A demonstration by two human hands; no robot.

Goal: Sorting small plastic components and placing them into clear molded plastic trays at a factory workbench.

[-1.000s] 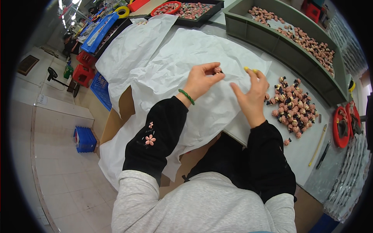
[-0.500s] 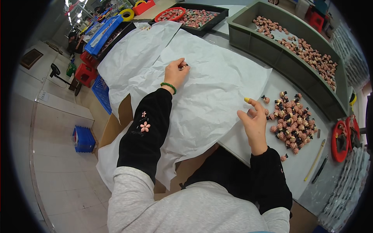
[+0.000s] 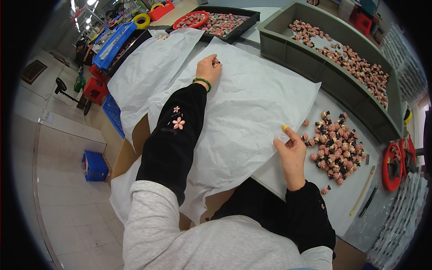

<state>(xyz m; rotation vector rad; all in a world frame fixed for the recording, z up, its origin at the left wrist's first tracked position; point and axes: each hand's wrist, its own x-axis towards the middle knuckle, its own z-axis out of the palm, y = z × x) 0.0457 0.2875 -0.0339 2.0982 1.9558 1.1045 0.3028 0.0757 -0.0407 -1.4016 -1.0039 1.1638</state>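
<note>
The long grey plastic trough [image 3: 315, 67] along the far edge of your table holds a scattered layer of small pink and cream bead-like pieces, thickest toward its right end. Beyond it a shallow black tray [image 3: 245, 20] carries more pink and green pieces, with a red ring-shaped dish [image 3: 191, 20] set on its left end. A loose heap of pink, cream and black pieces [image 3: 335, 146] lies straight on the table just right of your right hand.

The large crumpled sheet of white tissue paper [image 3: 243, 112] covers most of the work surface; its right edge runs diagonally and stops short of the heap, leaving a strip of bare table between them. Its near edge hangs over the brown cardboard at the table front. A second white sheet [image 3: 148, 72] lies to the left, overlapping the table's left edge.

Your left hand [image 3: 208, 69] rests on the far part of the sheet, fingers curled around a small dark-and-pink piece [image 3: 216, 60]. Your right hand [image 3: 291, 150] pinches the paper's right edge, its yellow-capped forefinger raised.

Compared with half a second ago, your left arm has stretched further up the sheet, and your right hand has left the heap for the paper's edge.
</note>
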